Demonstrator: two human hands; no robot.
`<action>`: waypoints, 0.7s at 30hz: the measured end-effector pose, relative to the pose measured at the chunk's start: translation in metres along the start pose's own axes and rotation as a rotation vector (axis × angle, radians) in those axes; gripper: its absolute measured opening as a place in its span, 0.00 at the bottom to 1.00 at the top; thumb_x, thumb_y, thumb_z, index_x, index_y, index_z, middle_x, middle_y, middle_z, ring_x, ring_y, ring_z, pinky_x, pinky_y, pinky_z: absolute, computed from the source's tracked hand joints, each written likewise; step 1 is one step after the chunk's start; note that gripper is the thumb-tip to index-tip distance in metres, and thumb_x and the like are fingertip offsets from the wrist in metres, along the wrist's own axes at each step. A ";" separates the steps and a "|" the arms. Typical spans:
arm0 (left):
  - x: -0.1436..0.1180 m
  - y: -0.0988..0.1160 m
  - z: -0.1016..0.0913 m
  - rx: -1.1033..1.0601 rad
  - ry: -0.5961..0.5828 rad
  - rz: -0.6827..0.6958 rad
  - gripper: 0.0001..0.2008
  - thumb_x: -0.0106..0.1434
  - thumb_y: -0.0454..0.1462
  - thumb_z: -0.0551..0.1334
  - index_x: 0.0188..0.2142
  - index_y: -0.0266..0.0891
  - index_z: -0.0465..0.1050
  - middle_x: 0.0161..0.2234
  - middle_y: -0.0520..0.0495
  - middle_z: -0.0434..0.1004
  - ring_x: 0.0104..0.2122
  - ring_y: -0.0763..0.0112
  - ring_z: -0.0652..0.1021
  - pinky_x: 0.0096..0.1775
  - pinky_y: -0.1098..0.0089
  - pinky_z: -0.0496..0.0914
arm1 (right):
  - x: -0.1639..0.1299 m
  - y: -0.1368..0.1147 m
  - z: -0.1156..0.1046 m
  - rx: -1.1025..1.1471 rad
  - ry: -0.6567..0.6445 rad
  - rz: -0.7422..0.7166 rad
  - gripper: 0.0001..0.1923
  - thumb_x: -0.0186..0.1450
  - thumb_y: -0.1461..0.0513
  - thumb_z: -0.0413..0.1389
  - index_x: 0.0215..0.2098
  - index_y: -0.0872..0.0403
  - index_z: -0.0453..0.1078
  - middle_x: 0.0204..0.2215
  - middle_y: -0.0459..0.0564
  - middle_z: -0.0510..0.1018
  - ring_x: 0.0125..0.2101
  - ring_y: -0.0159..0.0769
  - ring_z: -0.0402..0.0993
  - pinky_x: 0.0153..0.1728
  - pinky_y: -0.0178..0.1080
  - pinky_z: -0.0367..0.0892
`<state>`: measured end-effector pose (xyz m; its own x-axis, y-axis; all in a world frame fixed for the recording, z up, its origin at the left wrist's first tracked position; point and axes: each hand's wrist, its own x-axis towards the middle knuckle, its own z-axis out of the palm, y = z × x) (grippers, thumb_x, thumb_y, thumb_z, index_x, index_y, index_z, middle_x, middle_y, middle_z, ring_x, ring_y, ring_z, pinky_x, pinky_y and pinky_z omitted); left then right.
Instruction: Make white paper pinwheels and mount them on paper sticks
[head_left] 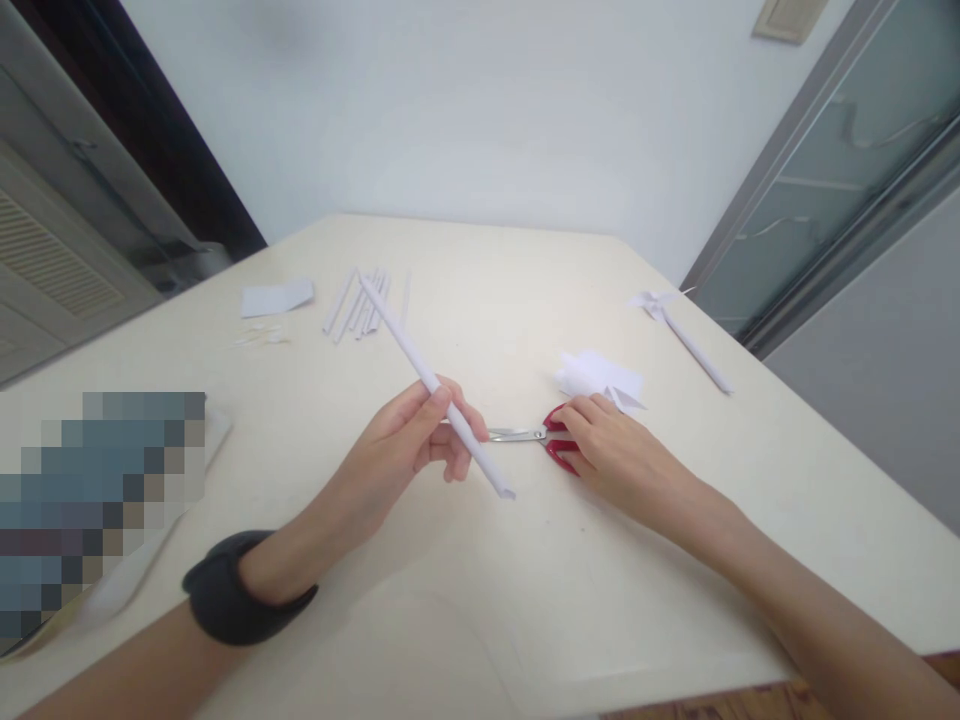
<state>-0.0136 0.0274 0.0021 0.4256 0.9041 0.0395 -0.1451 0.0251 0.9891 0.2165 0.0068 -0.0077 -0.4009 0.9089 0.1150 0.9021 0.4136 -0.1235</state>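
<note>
Evidently left hand (409,440) pinches paper tube (427,375); right hand (607,445) covers scissors (536,437).

Cream, smooth-topped bench (465,260) fills room's centre, corner toward plain pale blue-white wall (480,110). Right: frosted glass door in grey metal frame (840,170), grey panel beside it. Left: dark brown door frame (150,130), beige louvred cabinet (45,270). Strip of wooden floor (750,700) at lower right. Soft, even light.

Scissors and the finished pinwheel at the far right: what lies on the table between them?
In the head view, a small heap of white paper pieces lies between the scissors and the pinwheel; beyond the heap, bare table.
</note>
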 end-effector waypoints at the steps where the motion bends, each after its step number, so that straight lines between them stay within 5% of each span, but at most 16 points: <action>1: 0.000 -0.001 0.001 0.011 -0.003 0.001 0.08 0.65 0.40 0.54 0.33 0.40 0.67 0.31 0.49 0.73 0.21 0.76 0.69 0.26 0.72 0.64 | 0.000 0.001 0.002 -0.013 0.000 0.009 0.11 0.66 0.64 0.46 0.45 0.55 0.66 0.39 0.56 0.72 0.42 0.43 0.66 0.39 0.42 0.61; 3: 0.001 -0.002 0.001 0.030 0.005 0.006 0.02 0.62 0.37 0.59 0.34 0.40 0.68 0.32 0.50 0.73 0.23 0.76 0.69 0.28 0.73 0.64 | 0.000 0.001 0.004 -0.037 -0.005 0.039 0.10 0.66 0.64 0.46 0.43 0.55 0.66 0.39 0.56 0.72 0.41 0.44 0.66 0.38 0.42 0.61; 6: 0.001 -0.003 0.001 0.045 0.034 0.015 0.08 0.57 0.33 0.64 0.38 0.42 0.70 0.34 0.49 0.72 0.26 0.74 0.68 0.29 0.72 0.63 | 0.001 0.002 0.002 -0.056 -0.023 0.105 0.08 0.64 0.62 0.49 0.36 0.57 0.67 0.36 0.58 0.72 0.38 0.45 0.67 0.33 0.42 0.61; 11: 0.002 -0.002 -0.003 0.120 0.034 0.029 0.04 0.62 0.37 0.59 0.34 0.39 0.72 0.28 0.51 0.70 0.25 0.76 0.67 0.30 0.73 0.62 | 0.001 -0.003 -0.003 0.001 -0.051 0.160 0.09 0.64 0.59 0.48 0.32 0.56 0.65 0.32 0.55 0.73 0.33 0.43 0.68 0.28 0.41 0.59; 14: 0.001 0.000 -0.005 0.084 0.028 0.034 0.06 0.65 0.40 0.54 0.36 0.41 0.67 0.33 0.49 0.74 0.20 0.78 0.66 0.25 0.73 0.60 | -0.002 -0.006 -0.008 0.071 -0.060 0.181 0.09 0.63 0.57 0.48 0.34 0.54 0.63 0.30 0.52 0.74 0.29 0.38 0.68 0.26 0.38 0.59; 21: 0.000 0.009 -0.007 0.020 0.130 0.072 0.08 0.65 0.41 0.55 0.41 0.42 0.67 0.26 0.51 0.72 0.16 0.82 0.61 0.20 0.76 0.54 | -0.006 -0.013 -0.019 0.628 -0.093 0.221 0.09 0.61 0.57 0.52 0.38 0.49 0.58 0.36 0.47 0.74 0.34 0.35 0.72 0.28 0.34 0.63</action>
<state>-0.0212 0.0303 0.0101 0.2952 0.9509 0.0929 -0.1522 -0.0492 0.9871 0.2105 -0.0051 0.0116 -0.2550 0.9650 -0.0609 0.7115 0.1446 -0.6876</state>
